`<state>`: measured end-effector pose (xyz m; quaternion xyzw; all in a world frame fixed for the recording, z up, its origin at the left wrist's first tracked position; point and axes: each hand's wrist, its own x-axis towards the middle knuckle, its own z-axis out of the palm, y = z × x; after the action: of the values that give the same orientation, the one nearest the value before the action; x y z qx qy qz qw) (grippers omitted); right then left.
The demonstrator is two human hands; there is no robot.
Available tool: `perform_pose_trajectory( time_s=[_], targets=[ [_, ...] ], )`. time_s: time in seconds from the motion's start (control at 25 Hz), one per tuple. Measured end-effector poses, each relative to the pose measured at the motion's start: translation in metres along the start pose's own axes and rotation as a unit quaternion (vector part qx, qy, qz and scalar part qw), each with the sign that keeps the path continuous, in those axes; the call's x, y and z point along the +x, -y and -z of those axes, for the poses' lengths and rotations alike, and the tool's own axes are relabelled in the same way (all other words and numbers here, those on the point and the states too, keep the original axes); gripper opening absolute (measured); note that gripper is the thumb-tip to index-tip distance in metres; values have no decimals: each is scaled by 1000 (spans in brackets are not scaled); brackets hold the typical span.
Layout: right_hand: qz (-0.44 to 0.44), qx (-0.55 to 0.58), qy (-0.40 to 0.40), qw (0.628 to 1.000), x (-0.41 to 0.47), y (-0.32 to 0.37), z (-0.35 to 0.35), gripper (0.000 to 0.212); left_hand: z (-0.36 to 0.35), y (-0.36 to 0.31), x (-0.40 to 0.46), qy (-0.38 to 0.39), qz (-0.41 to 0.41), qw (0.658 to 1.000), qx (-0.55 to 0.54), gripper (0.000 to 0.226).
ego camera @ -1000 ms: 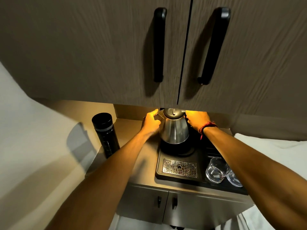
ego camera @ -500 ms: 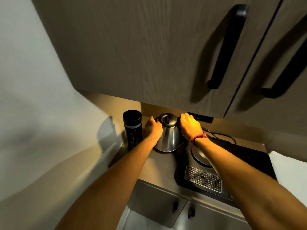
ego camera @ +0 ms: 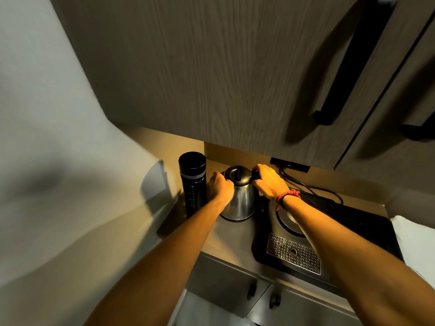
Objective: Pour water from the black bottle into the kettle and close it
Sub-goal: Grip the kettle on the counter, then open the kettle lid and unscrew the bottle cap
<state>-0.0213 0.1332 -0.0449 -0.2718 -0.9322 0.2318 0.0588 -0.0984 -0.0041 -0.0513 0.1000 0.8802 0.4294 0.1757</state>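
The steel kettle (ego camera: 239,198) is set on the counter (ego camera: 229,238), gripped by the left hand (ego camera: 220,188) and right hand (ego camera: 269,183); lid shut. The capped black bottle (ego camera: 193,182) stands just left, at risk of toppling if nudged.

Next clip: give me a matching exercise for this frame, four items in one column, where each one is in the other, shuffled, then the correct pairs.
Items:
1. black bottle
2. kettle
3. kettle base
4. perforated drip grille

Places or states:
A. held between both hands, lid shut, standing on the counter
B. bare round plate on the black tray, nothing on it
C. upright at the far left, capped, next to the wall
D. front part of the black tray, nearest the camera

Pairs: 1-C, 2-A, 3-B, 4-D
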Motion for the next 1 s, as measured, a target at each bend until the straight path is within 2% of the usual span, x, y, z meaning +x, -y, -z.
perform_pose_trajectory(
  time_s=[0.08, 0.16, 0.28, 0.4, 0.52, 0.64, 0.72, 0.84, 0.92, 1.0],
  targets=[
    [-42, 20, -16, 999, 4, 14, -1, 53, -3, -5, -4, 9, -2, 1000, 14, 57],
    [-61, -41, -34, 997, 8, 31, -6, 62, -6, -5, -8, 9, 3, 1000, 21, 62],
    [-49, -73, -69, 994, 12, 45, -13, 48, -5, -3, -10, 10, 12, 1000, 15, 59],
    [-43, -75, -70, 994, 15, 48, -14, 37, 1, 0, -9, 29, 10, 1000, 1, 45],
    [-69, -5, -76, 995, 13, 47, -8, 38, 9, -1, -10, 50, 4, 999, 1, 43],
    [-82, 135, -50, 986, 6, 28, 4, 39, 12, -9, -16, 71, -19, 996, 59, 62],
    [-71, 185, -22, 980, -5, 14, 11, 41, 13, -17, -23, 79, -65, 988, 116, 78],
    [-100, 243, 8, 965, -23, 6, 12, 36, 22, -31, -28, 59, -190, 957, 210, 80],
    [-106, 214, 13, 971, -21, 5, 13, 44, 39, -44, -29, 1, -317, 908, 273, 67],
    [-73, 146, 46, 986, -14, 3, 9, 52, 69, -55, -24, -66, -386, 853, 345, 53]
  ],
)
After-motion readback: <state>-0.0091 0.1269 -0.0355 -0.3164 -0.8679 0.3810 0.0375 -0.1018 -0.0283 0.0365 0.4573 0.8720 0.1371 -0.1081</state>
